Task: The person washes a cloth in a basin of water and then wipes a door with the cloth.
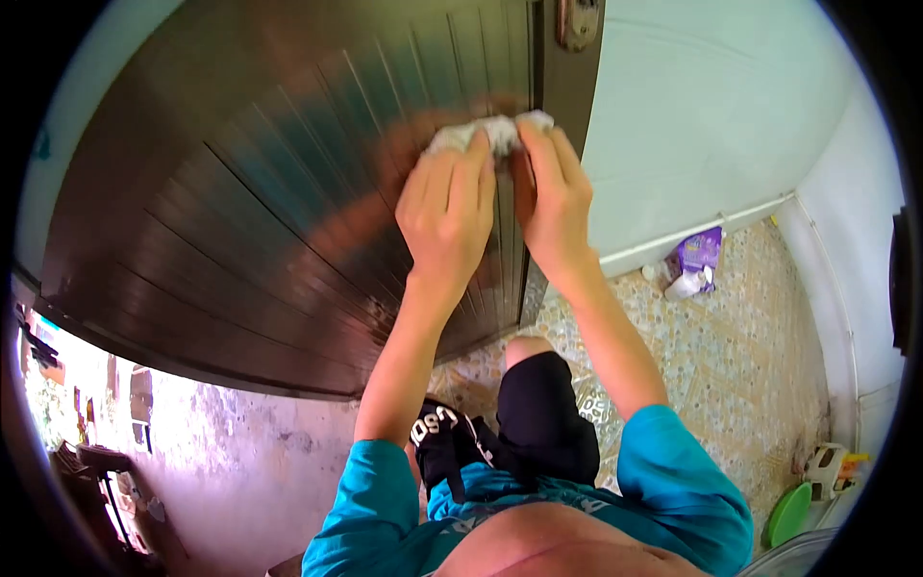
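A whitish crumpled cloth [499, 133] lies against a glossy dark brown door [279, 183] with vertical grooves, close to the door's right edge. My left hand [445, 213] grips the cloth's left part, its fingers bent over it. On the other end, my right hand [556, 207] has its fingers closed on the same cloth. Both forearms reach up and forward, and the door's shine mirrors them. Fingertips are partly hidden by the cloth and the backs of my hands.
A metal lock plate [578, 24] sits on the door's edge above my hands. By the pale wall [711, 115], a purple packet [699, 252] and a white bottle [688, 285] lie on the patterned floor [711, 365]. A green basin [790, 514] stands at lower right.
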`<action>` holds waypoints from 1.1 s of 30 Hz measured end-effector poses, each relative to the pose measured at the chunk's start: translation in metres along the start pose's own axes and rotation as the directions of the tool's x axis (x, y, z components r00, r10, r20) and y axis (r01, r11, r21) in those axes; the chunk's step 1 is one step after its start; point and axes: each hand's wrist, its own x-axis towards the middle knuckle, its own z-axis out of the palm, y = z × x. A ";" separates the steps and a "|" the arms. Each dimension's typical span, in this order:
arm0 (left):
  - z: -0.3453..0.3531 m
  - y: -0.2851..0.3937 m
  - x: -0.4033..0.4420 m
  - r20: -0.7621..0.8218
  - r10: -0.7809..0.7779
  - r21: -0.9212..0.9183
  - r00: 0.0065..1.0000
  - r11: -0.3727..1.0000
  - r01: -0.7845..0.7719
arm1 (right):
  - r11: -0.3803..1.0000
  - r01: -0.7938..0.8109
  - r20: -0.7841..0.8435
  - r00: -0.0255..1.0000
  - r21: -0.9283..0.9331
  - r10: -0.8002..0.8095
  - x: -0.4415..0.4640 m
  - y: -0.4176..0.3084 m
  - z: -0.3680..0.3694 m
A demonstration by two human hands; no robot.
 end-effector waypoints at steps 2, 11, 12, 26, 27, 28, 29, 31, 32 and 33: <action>-0.001 0.001 -0.059 0.106 0.010 -0.050 0.994 0.999 -0.005 | 0.988 -0.144 0.211 0.969 0.060 0.128 -0.062 0.011 -0.007; -0.002 0.023 -0.207 0.373 -0.170 -0.104 0.912 0.969 0.223 | 0.915 -0.403 0.400 0.843 0.027 0.360 -0.196 0.027 -0.015; -0.001 0.026 -0.200 0.335 -0.202 -0.127 0.920 0.958 0.257 | 0.903 -0.425 0.386 0.844 0.060 0.372 -0.190 0.025 -0.020; 0.047 0.025 -0.005 -0.119 -0.021 -0.206 0.993 0.979 -0.004 | 0.996 -0.061 -0.043 0.997 0.065 0.064 0.000 0.030 -0.023; 0.041 0.026 -0.016 -0.058 -0.031 -0.225 0.998 0.974 0.017 | 0.994 -0.090 -0.018 0.996 0.055 0.091 -0.013 0.030 -0.024; 0.038 0.024 -0.030 -0.052 -0.036 -0.221 0.998 0.975 0.023 | 0.992 -0.117 0.000 0.993 0.041 0.117 -0.027 0.032 -0.025; 0.035 0.023 -0.050 0.011 -0.017 -0.222 1.000 0.975 0.019 | 0.987 -0.153 0.042 0.988 0.042 0.152 -0.053 0.036 -0.025; 0.025 0.021 -0.099 0.157 0.000 -0.225 0.988 0.974 0.035 | 0.963 -0.263 0.126 0.959 0.067 0.253 -0.111 0.041 -0.025; 0.018 0.021 -0.130 0.246 -0.007 -0.222 0.969 0.973 0.063 | 0.944 -0.325 0.192 0.931 0.050 0.310 -0.144 0.043 -0.025; 0.016 0.018 -0.159 0.259 -0.020 -0.218 0.966 0.973 0.079 | 0.922 -0.385 0.257 0.894 0.026 0.366 -0.174 0.046 -0.024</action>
